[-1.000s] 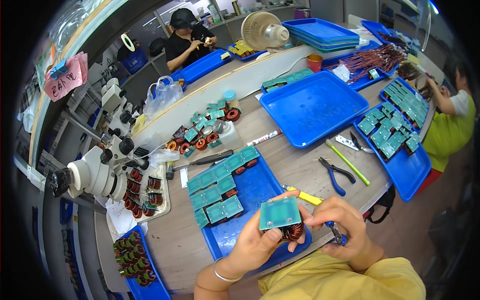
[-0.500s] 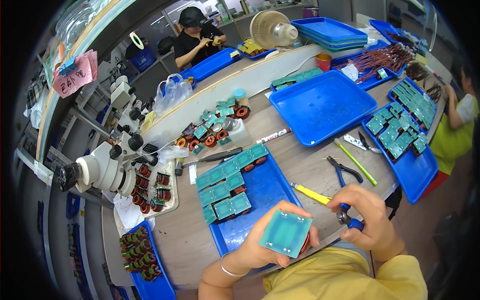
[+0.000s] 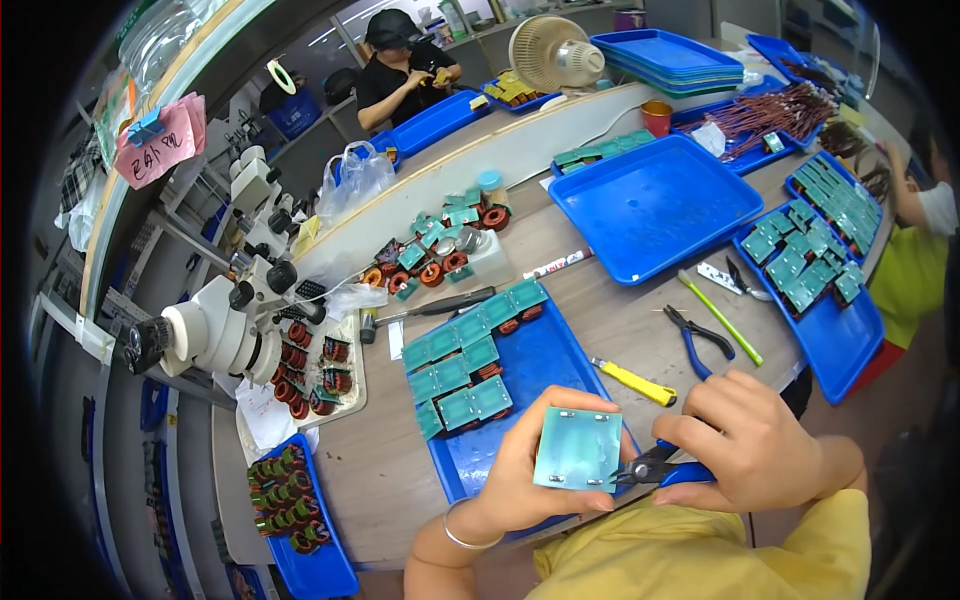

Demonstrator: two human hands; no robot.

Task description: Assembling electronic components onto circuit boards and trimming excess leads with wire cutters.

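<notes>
My left hand [image 3: 515,480] grips a toroidal coil by its square green circuit board [image 3: 578,448], whose flat face with small solder points at the corners is turned up. The coil beneath is mostly hidden. My right hand [image 3: 745,440] is closed round blue-handled cutting pliers [image 3: 655,468]. Their jaws reach the board's lower right corner, beside a solder point; whether they have closed on a lead I cannot make out. Just beyond my left hand, a blue tray [image 3: 540,375] carries rows of similar green-board coils [image 3: 460,365] along its left part.
A yellow utility knife [image 3: 635,382], long-nose pliers [image 3: 695,340] and a green pen-like stick [image 3: 720,318] lie on the table beyond my right hand. A microscope [image 3: 215,325] stands at left. Other blue trays [image 3: 655,210] sit further back. A co-worker [image 3: 405,70] works across the partition.
My right hand has brought the cutting pliers left and down, onto the board's corner. The board has turned slightly in my left hand, and the whole view has shifted a little.
</notes>
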